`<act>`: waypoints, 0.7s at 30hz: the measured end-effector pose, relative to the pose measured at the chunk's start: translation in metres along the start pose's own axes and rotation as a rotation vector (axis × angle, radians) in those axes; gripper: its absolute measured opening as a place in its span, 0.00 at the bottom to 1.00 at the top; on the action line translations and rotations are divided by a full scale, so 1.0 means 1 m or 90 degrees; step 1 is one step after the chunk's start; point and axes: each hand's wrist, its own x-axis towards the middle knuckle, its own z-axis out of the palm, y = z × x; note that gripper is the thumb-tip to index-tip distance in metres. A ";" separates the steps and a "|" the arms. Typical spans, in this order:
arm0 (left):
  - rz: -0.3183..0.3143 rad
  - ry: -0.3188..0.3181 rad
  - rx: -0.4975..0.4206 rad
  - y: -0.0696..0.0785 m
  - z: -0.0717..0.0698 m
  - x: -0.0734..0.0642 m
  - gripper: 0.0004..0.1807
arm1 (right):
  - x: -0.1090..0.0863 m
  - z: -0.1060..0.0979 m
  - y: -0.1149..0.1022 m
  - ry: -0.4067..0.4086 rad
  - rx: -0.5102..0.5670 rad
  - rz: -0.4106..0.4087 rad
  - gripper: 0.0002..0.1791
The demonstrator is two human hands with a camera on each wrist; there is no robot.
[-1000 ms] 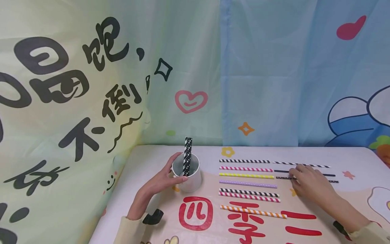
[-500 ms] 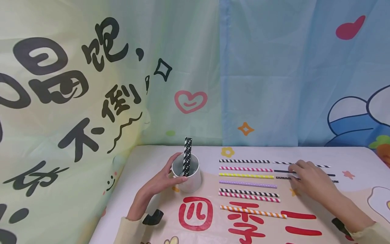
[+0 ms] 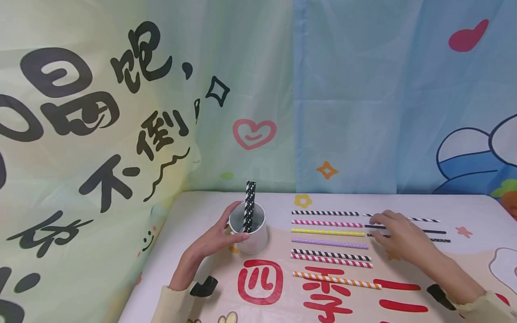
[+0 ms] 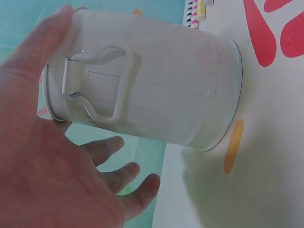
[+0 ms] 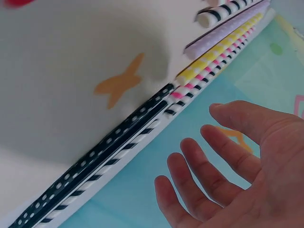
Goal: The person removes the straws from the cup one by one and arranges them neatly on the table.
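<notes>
My left hand [image 3: 216, 237] holds the white enamel-look mug [image 3: 258, 242] by its rim, thumb and forefinger at the opening. Black-and-white patterned paper straws [image 3: 249, 204] stand leaning inside it. In the left wrist view, the mug's looped handle [image 4: 122, 90] faces the palm, and the other fingers are away from the wall. My right hand [image 3: 404, 235] hovers with spread, loosely bent fingers over a striped straw [image 3: 428, 220], a plain black straw [image 3: 436, 232] and a black dotted straw [image 3: 441, 241]. The right wrist view shows nothing in its fingers.
Left of the right hand, several straws lie in a column, among them a yellow straw [image 3: 327, 232], a purple straw [image 3: 329, 243] and an orange-striped straw [image 3: 337, 280]. A printed cloth backdrop [image 3: 347, 112] hangs along the table's far edge.
My right hand has shifted left over the black straws, its fingers now further spread. The left hand still holds the mug in the same place.
</notes>
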 end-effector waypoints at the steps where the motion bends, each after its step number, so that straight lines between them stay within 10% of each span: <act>1: 0.000 -0.001 0.000 0.000 0.000 0.000 0.50 | 0.001 0.000 -0.003 -0.004 0.009 0.001 0.23; 21: 0.004 -0.008 -0.006 0.001 0.000 0.001 0.52 | 0.020 0.014 -0.059 0.028 0.101 -0.047 0.18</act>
